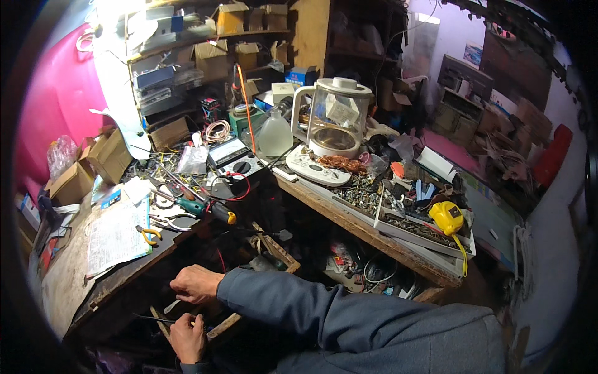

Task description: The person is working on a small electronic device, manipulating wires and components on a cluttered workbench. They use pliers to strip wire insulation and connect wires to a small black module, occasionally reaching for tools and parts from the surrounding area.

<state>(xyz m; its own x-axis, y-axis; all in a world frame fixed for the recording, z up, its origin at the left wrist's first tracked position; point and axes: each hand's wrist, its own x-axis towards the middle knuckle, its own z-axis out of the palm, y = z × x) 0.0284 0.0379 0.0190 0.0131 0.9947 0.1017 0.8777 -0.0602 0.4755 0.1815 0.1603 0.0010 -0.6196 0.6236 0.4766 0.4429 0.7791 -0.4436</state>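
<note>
My right hand (194, 284) is closed above the open wooden drawer (281, 254) under the bench, fingers curled down; what it holds, if anything, is unclear, with a pale thin strip (172, 305) just below it. Lower down, my left hand (189, 336) is closed at the drawer's edge on a thin dark cord-like piece (152, 316) that extends leftward. A red wire (220, 258) hangs beside my right hand. Above on the bench lie a paper sheet (115, 243), yellow-handled pliers (149, 237) and a green-yellow screwdriver (193, 207).
An analogue multimeter (233, 159), glass kettle (336, 118), plastic bottle (274, 137) and white base (317, 172) crowd the bench. To the right are a tray of screws (402, 227) and a yellow tape measure (445, 218). Shelves with cardboard boxes (208, 59) stand behind; a pink surface (62, 93) is at left.
</note>
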